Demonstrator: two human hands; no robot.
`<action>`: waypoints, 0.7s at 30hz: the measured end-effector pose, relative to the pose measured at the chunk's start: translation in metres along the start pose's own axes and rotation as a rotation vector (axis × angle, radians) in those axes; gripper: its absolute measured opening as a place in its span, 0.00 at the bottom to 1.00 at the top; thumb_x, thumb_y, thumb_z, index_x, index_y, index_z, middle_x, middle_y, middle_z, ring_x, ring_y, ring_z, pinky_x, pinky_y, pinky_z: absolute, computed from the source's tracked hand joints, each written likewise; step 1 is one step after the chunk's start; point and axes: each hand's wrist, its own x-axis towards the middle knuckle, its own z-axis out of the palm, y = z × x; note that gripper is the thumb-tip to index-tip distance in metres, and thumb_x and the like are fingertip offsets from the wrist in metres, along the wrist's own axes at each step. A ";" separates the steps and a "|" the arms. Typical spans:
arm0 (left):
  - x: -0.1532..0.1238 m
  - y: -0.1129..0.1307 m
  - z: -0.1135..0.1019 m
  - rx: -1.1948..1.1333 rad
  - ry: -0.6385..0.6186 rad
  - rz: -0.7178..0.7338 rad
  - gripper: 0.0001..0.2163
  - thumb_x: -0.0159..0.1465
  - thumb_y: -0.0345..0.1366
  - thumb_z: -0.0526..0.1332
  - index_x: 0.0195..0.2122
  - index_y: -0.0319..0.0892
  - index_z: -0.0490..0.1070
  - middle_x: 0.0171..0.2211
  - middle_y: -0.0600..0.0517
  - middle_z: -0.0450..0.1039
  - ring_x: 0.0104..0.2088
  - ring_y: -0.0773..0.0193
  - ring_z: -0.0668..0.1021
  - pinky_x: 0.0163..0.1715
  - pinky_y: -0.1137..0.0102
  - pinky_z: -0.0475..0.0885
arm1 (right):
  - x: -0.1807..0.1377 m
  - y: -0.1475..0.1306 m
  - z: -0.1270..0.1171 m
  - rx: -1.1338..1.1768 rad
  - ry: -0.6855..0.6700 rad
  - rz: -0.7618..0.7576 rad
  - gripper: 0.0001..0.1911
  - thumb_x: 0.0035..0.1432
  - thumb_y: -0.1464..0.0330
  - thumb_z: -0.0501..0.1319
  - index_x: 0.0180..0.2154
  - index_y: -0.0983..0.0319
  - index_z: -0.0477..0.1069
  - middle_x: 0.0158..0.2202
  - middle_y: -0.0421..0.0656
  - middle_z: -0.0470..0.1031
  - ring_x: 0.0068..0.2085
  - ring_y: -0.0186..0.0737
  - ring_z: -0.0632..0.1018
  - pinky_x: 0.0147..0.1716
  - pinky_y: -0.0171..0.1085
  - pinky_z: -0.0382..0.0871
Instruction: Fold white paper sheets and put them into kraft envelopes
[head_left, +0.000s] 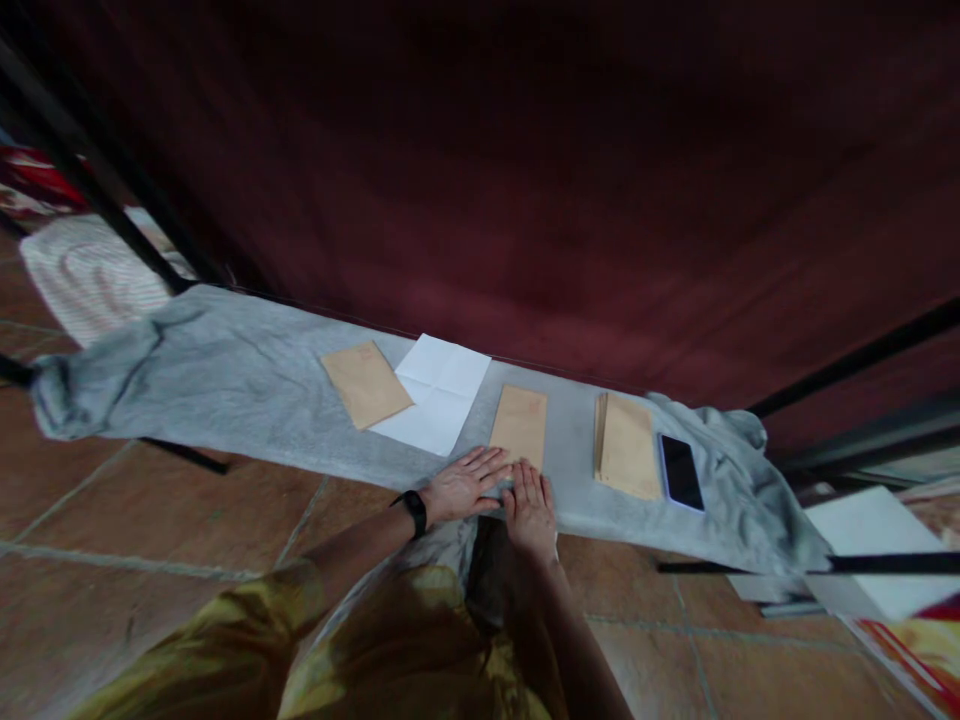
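Note:
A brown paper envelope [520, 418] lies flat on the grey cloth in front of me, its near end under my fingers. My left hand [466, 485], with a dark band at the wrist, rests with fingers stretched out at the envelope's near left corner. Pressed flat on the same near end is my right hand [531, 510], its fingers straight and pointing forward. Left of them lies an unfolded white sheet of paper [442, 390] with crease lines. Another brown envelope [365, 384] partly overlaps that sheet's left side.
To the right sit a stack of brown envelopes [628, 447] and a phone [681, 472]. Grey cloth [247, 390] covers the narrow bench, bunched at both ends. Dark red fabric [487, 200] hangs behind. Black metal bars [862, 360] stand at the sides, above a tiled floor [202, 510].

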 end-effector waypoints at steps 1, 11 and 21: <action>0.000 0.000 0.000 0.011 -0.003 0.000 0.30 0.70 0.51 0.55 0.70 0.46 0.52 0.72 0.47 0.47 0.72 0.59 0.50 0.70 0.59 0.45 | -0.001 0.001 -0.001 -0.004 0.002 0.003 0.28 0.73 0.63 0.44 0.69 0.67 0.53 0.67 0.53 0.61 0.68 0.47 0.61 0.66 0.50 0.50; -0.011 -0.004 0.013 0.096 0.039 -0.081 0.33 0.71 0.53 0.49 0.70 0.38 0.49 0.71 0.42 0.51 0.71 0.58 0.53 0.69 0.59 0.48 | -0.013 0.012 -0.009 -0.040 0.019 0.039 0.28 0.72 0.64 0.45 0.70 0.65 0.50 0.68 0.52 0.59 0.67 0.47 0.63 0.66 0.50 0.51; 0.000 0.027 0.020 0.094 0.107 -0.202 0.29 0.73 0.50 0.47 0.69 0.36 0.53 0.69 0.40 0.56 0.70 0.55 0.57 0.69 0.55 0.52 | -0.013 0.006 -0.004 0.009 0.054 0.134 0.27 0.72 0.64 0.45 0.68 0.64 0.54 0.67 0.50 0.62 0.67 0.46 0.63 0.67 0.51 0.48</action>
